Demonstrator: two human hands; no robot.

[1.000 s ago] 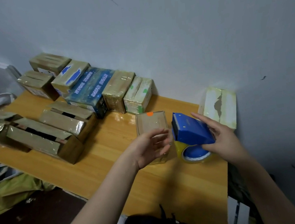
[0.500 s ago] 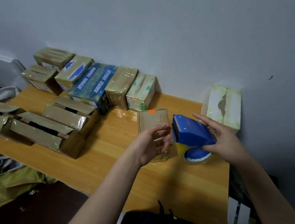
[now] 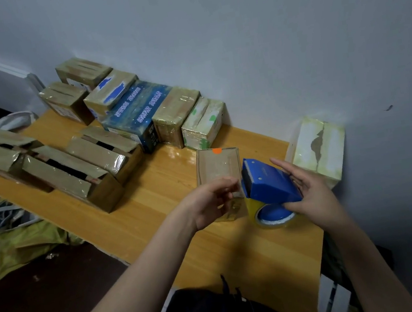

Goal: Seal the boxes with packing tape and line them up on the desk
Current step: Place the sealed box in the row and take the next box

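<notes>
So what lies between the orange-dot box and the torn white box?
Head view: the blue tape dispenser, held by the right hand.

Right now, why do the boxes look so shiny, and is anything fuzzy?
Head view: the tape on the brown boxes and the glossy desk bounce light back as white glare; the left hand is slightly smeared; the wide lens bends the desk's edges.

A pale grey, scuffed wall point(image 3: 261, 29) backs the orange wooden desk point(image 3: 239, 251). Dark floor point(image 3: 73, 293) lies to the near left, strewn with yellow-green cloth point(image 3: 26, 242). Dim, cool light.
</notes>
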